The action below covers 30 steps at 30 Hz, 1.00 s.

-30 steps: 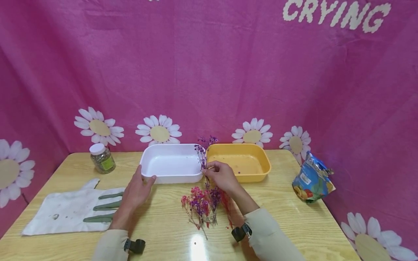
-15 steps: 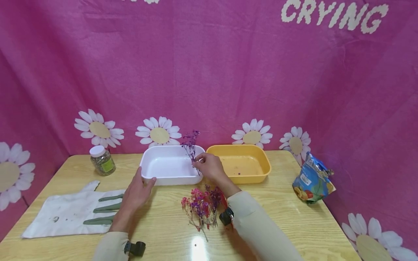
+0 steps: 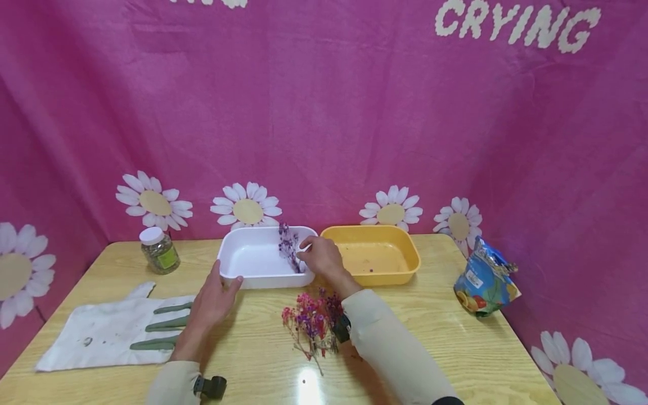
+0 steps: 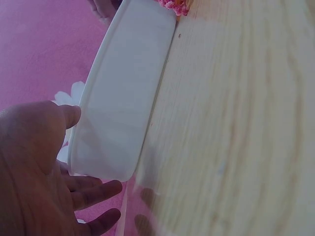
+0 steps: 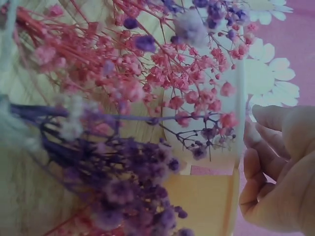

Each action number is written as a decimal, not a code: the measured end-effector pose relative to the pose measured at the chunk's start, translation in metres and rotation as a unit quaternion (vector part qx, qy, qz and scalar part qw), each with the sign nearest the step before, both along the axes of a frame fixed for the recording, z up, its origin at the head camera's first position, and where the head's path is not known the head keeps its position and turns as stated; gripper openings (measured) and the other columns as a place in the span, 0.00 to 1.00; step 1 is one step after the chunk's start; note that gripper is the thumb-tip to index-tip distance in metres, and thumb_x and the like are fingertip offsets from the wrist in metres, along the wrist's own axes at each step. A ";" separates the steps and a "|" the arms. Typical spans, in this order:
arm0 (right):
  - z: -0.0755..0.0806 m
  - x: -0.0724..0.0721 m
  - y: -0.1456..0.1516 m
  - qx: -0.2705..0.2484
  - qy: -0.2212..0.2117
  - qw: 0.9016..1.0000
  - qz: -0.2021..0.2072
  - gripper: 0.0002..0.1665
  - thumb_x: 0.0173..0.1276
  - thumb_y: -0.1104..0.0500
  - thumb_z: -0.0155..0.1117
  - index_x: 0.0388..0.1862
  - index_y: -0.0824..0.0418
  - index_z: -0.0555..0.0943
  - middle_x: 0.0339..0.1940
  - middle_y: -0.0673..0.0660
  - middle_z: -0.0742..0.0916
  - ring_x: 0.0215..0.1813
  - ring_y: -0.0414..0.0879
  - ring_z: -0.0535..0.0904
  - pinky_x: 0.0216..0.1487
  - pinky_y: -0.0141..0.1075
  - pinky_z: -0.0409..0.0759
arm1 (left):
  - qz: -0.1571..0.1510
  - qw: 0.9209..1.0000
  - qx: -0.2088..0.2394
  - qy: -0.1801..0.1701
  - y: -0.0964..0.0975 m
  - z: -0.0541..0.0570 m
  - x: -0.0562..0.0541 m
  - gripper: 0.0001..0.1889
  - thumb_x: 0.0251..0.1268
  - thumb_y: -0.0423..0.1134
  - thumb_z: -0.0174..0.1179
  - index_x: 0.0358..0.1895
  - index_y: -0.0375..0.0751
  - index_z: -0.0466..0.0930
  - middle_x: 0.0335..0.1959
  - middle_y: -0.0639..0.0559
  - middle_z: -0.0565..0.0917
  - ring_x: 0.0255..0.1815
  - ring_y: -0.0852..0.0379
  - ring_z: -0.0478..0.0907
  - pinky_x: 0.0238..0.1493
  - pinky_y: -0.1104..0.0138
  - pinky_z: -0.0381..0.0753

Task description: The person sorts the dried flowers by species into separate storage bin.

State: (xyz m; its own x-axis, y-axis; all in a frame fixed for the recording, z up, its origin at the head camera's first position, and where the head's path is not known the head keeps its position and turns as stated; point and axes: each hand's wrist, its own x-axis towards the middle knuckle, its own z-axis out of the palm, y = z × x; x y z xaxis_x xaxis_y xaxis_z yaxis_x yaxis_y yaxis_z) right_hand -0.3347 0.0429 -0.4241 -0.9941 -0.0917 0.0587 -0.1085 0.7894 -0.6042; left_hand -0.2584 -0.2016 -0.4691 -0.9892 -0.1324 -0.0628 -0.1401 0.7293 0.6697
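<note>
Head view: the sprig (image 3: 291,250) in the white tray (image 3: 268,281) is best settled gently, blooms (image 3: 286,234) uncrushed; its long axis is slanted, blooms aimed back-left. Left wrist: the tray is touched by the left hand (image 4: 37,164), fingers (image 4: 98,193) extended. Right wrist: nothing is seen held by the right hand (image 5: 290,169), loosely curled.

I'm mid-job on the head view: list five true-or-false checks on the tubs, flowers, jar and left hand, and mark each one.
1. A purple sprig leans in the white tub. True.
2. The yellow tub stands left of the white tub. False: the yellow tub stands to its right.
3. The left hand is at the white tub's near left corner. True.
4. The jar has no lid. False: the jar has a white lid on.
5. Pink flowers lie on the table. True.
</note>
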 end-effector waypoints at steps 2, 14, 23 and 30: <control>0.000 0.002 0.002 0.004 0.015 1.000 0.003 0.11 0.63 0.51 0.68 0.41 0.54 0.85 0.32 0.52 0.88 0.35 0.44 0.81 0.35 0.35 0.78 | 0.000 1.000 -0.002 -0.001 0.000 0.000 0.000 0.44 0.72 0.61 0.43 0.78 0.44 0.31 0.77 0.34 0.52 0.75 0.34 0.54 0.71 0.39 0.57; -0.010 0.032 0.023 -0.079 0.074 0.994 0.035 0.09 0.65 0.53 0.64 0.42 0.54 0.84 0.30 0.49 0.86 0.33 0.41 0.78 0.35 0.34 0.76 | -0.001 1.000 0.009 -0.003 -0.001 0.001 0.000 0.43 0.72 0.61 0.44 0.79 0.46 0.32 0.77 0.35 0.53 0.75 0.34 0.55 0.70 0.39 0.57; -0.019 0.066 0.044 -0.119 0.099 0.988 0.031 0.08 0.64 0.57 0.65 0.41 0.56 0.85 0.32 0.49 0.85 0.31 0.39 0.76 0.33 0.32 0.75 | -0.002 1.000 0.004 0.002 -0.001 0.003 -0.001 0.44 0.72 0.61 0.42 0.78 0.43 0.32 0.75 0.33 0.55 0.74 0.34 0.57 0.70 0.39 0.59; -0.027 0.091 0.055 -0.112 0.088 0.990 0.010 0.07 0.64 0.56 0.67 0.40 0.53 0.85 0.32 0.46 0.84 0.33 0.39 0.75 0.36 0.31 0.74 | 0.000 1.000 0.010 -0.002 0.000 0.001 -0.001 0.44 0.72 0.62 0.42 0.78 0.45 0.31 0.76 0.34 0.54 0.75 0.34 0.56 0.70 0.39 0.58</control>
